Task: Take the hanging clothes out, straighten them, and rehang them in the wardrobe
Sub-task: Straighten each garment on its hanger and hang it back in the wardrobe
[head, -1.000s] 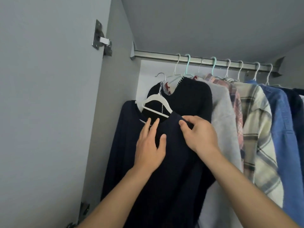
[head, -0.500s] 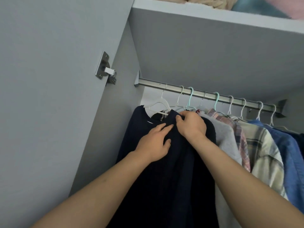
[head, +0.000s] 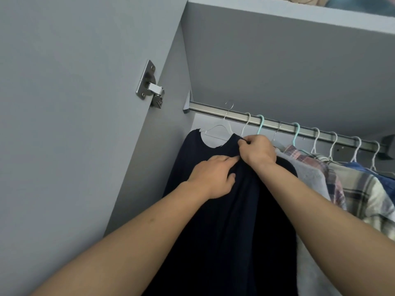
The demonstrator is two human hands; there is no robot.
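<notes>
A dark navy sweater (head: 213,210) hangs on a white hanger (head: 218,130) at the left end of the metal rail (head: 277,126); the hanger's hook is at the rail. My right hand (head: 256,149) pinches the sweater's right shoulder by the neckline. My left hand (head: 213,176) lies on the sweater's front just below the collar, fingers extended towards the right hand. A second black garment (head: 277,189) hangs right behind it.
To the right on the rail hang a grey top (head: 310,180), a plaid shirt (head: 333,171), a pale checked shirt (head: 367,193) and a blue shirt (head: 384,178), on white and teal hangers. The grey wardrobe wall with a metal hinge (head: 149,84) is at left, a shelf (head: 277,16) overhead.
The sweater on its hanger has gone up to the rail with both hands following. My view has tilted upward, showing the shelf above.
</notes>
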